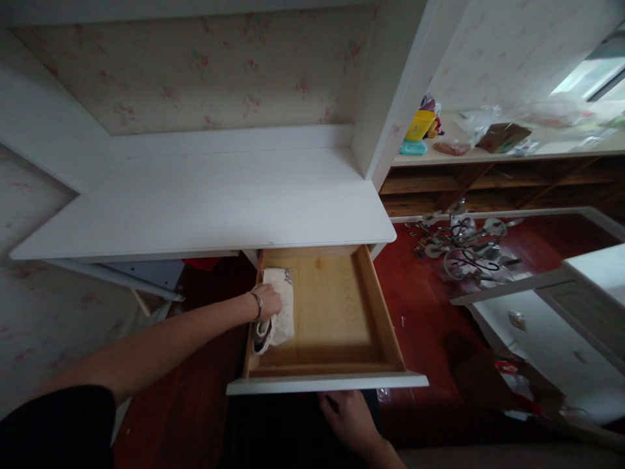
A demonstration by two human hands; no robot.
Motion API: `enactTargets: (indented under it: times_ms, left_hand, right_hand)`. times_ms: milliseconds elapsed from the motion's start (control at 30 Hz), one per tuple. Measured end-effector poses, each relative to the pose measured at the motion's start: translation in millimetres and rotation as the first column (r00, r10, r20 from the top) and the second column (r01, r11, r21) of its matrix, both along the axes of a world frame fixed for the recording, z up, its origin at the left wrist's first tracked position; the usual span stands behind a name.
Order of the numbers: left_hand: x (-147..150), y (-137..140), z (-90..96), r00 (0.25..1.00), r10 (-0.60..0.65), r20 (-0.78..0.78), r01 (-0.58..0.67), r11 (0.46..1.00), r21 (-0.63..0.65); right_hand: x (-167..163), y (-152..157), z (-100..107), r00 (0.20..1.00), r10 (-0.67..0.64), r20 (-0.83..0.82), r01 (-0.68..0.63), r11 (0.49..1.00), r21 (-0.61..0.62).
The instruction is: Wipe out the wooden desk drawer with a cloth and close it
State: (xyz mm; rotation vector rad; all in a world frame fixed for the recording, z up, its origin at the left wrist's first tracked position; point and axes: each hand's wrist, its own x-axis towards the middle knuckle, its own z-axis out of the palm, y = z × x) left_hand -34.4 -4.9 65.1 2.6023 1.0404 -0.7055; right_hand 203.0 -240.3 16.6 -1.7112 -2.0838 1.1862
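My left hand (pixel 270 302), with a bracelet at the wrist, is closed on a light cloth (pixel 282 326) with a dark pattern. Folded and partly bunched, the cloth lies along the left side of the wooden drawer (pixel 327 312). The drawer is pulled out from under the white desk (pixel 234 202); its bare wood bottom shows to the right of the cloth. Below the white drawer front (pixel 327 384), my right hand (pixel 349 420) is curled against its lower edge, with the fingertips partly hidden there.
White upright panels frame the desk's back. To the right, a low wooden shelf (pixel 439 179) bears a yellow container (pixel 420 125), a cardboard box (pixel 502 137) and plastic bags. A dismantled chandelier (pixel 469 244) lies on the red floor, near a white furniture piece (pixel 527 326) and an open carton (pixel 483 381).
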Motion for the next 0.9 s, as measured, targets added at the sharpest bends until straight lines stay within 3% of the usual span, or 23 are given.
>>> enactTargets:
  times_ms: [167, 300, 500, 633, 700, 767, 900]
  left_hand:
    - [5, 58, 2.6, 0.999, 0.032, 0.027, -0.035, 0.994, 0.108]
    - [4, 76, 4.9, 0.995, 0.03, 0.091, -0.041, 0.991, 0.126]
    - [-7, 46, 16.8, 0.973, 0.052, 0.226, -0.072, 0.994, 0.08]
    - [-6, 10, 35.7, 0.85, 0.292, 0.439, -0.283, 0.955, -0.088]
    - [-4, -5, 44.4, 0.701, 0.498, 0.511, -0.423, 0.867, -0.264]
    - [-3, -18, 49.9, 0.486, 0.699, 0.525, -0.517, 0.714, -0.472]
    - [-4, -34, 48.6, 0.0, 0.951, 0.308, -0.484, 0.27, -0.833]
  right_hand:
    - [-2, -1, 1, 1.0, -0.003, 0.013, 0.003, 1.0, -0.013]
    - [-2, -2, -1, 0.999, -0.02, 0.026, 0.02, 1.0, 0.014]
    - [-1, -3, -4, 1.0, -0.019, 0.0, 0.019, 1.0, 0.005]
    - [0, 0, -4, 1.0, -0.002, -0.003, 0.002, 1.0, 0.008]
    - [1, 1, -4, 1.0, 0.015, 0.003, -0.015, 1.0, 0.008]
    - [1, 2, -5, 0.999, 0.029, 0.014, -0.029, 1.0, 0.004]
    - [2, 3, -5, 0.999, 0.037, 0.007, -0.037, 0.999, -0.002]
